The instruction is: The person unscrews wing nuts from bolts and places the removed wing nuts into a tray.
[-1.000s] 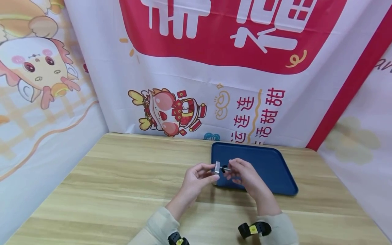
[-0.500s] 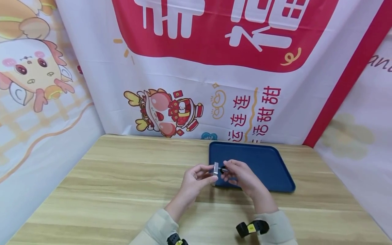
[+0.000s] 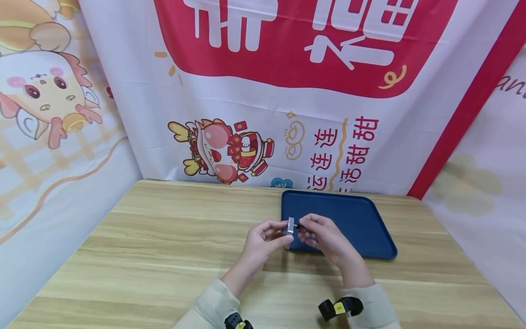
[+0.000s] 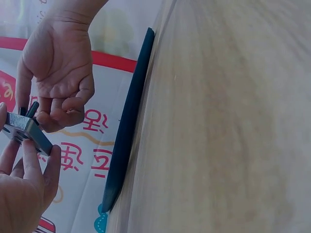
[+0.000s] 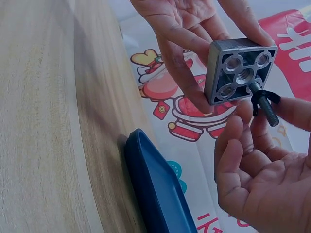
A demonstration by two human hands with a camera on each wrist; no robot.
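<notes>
My left hand (image 3: 263, 237) holds a small square silver metal block (image 5: 243, 74) by its edges, between thumb and fingertips. The block's face has a threaded centre hole and round recesses near its corners. From one corner sticks a threaded bolt (image 5: 268, 114) with a black wing nut (image 5: 273, 97) around it. My right hand (image 3: 324, 235) pinches the wing nut between thumb and finger, its other fingers loosely curled. In the left wrist view the block (image 4: 29, 132) is held up in the air. The head view shows the wing nut mostly hidden by the right fingertips.
Behind the hands, a blue tray (image 3: 357, 224) lies on the wood-grain table (image 3: 172, 228), toward the back right. A printed cloth banner (image 3: 255, 100) hangs along the table's back edge. Both wrists wear black straps.
My right fingers have moved left, closer in on the wing nut and block, covering more of the bolt. The left hand keeps its hold on the block. The head view shifts slightly.
</notes>
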